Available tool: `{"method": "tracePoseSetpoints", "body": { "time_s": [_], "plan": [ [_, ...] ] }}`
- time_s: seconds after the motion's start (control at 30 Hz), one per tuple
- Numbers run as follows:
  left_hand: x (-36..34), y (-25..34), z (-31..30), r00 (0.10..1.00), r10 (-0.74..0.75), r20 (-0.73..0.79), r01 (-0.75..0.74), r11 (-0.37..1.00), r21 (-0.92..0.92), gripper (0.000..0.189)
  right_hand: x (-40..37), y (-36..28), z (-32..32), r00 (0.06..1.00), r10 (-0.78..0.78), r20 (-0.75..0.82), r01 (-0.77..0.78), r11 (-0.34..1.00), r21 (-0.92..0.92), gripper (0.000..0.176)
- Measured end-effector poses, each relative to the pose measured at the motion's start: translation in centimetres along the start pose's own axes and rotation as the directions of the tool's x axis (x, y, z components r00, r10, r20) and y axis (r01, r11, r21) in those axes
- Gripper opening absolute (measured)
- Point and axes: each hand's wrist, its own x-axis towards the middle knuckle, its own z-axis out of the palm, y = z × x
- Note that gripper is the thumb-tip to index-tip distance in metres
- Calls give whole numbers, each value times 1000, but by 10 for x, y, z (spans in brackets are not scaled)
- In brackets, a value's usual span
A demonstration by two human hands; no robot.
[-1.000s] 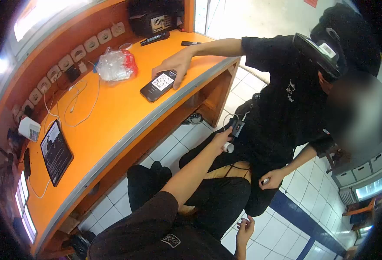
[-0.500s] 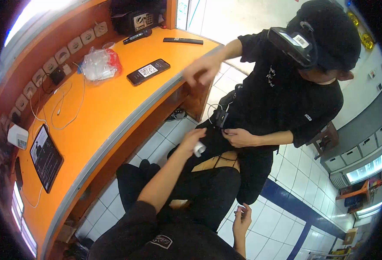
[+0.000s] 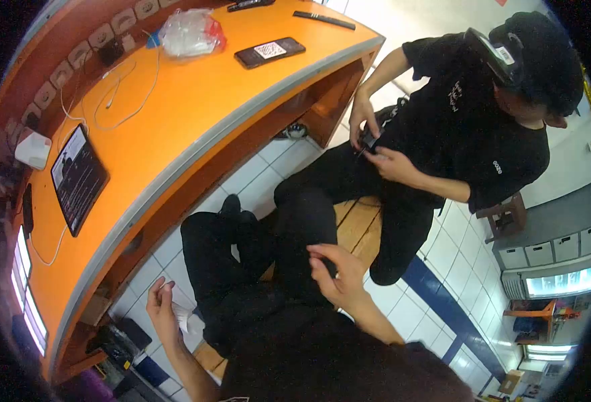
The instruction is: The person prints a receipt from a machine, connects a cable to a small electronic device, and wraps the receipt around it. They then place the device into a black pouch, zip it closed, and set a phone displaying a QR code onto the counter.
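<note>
Both hands held low, forearms bare.
Left hand (image 3: 164, 311) at lower left, wrist turned up, fingers pinched together. Right hand (image 3: 335, 275) centre, wrist bent, fingers curled inward; grip not discernible.

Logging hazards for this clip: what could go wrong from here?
The left hand holds a small white item only at the fingers; it might slip to the tiled floor. The phone lies close to the orange counter edge; a passing arm could knock it off.
</note>
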Motion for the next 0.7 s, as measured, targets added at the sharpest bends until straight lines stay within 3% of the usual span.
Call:
{"method": "tracePoseSetpoints", "body": {
  "time_s": [0.03, 0.07, 0.13, 0.17, 0.27, 0.3, 0.37, 0.43, 0.47, 0.53, 0.6, 0.63, 0.7],
  "plan": [
    [-7, -5, -3, 994, -13, -110, 9, 999, -38, 32, 3, -6, 6, 991, 45, 125, -50, 998, 31, 25],
    [-12, -10, -5, 976, -24, -218, 7, 997, -76, 32, 0, -8, 12, 991, 56, 122, -62, 997, 38, 25],
    [-11, -36, -1, 973, -16, -232, -4, 996, -85, 30, 6, 0, 27, 908, 119, 402, -130, 992, -1, 23],
    [-7, -45, 5, 973, -44, -227, 19, 994, -112, 29, 7, 8, 35, 915, 106, 389, -117, 993, 5, 23],
    [10, -68, 29, 984, -83, -158, 66, 992, -108, 28, -5, 45, 57, 866, 285, 410, -319, 948, 15, 24],
    [20, -77, 36, 984, -109, -138, 94, 989, -110, 29, -4, 58, 61, 869, 282, 407, -317, 948, 19, 24],
    [38, -87, 47, 988, -107, -115, 97, 991, -88, 30, -8, 88, 66, 801, 483, 355, -482, 871, -97, 26],
    [60, -89, 60, 993, -88, -84, 90, 996, 24, 29, -12, 128, 73, 804, 513, 301, -522, 851, -57, 27],
    [70, -90, 66, 996, -40, -78, 53, 983, 174, 28, -12, 147, 72, 795, 561, 230, -545, 828, -133, 27],
    [90, -99, 73, 997, -45, -55, 55, 976, 211, 27, -20, 193, 73, 762, 624, 171, -590, 779, -211, 26],
    [107, -106, 83, 999, -30, -28, 35, 984, 175, 23, -32, 250, 75, 825, 565, -27, -522, 742, -420, 27],
    [112, -108, 87, 998, -51, -30, 56, 980, 189, 23, -33, 266, 73, 812, 583, -14, -534, 733, -422, 27],
    [124, -104, 94, 999, -4, -50, 9, 994, 110, 20, -34, 296, 74, 748, 589, -305, -649, 553, -523, 29]
  ]
}}
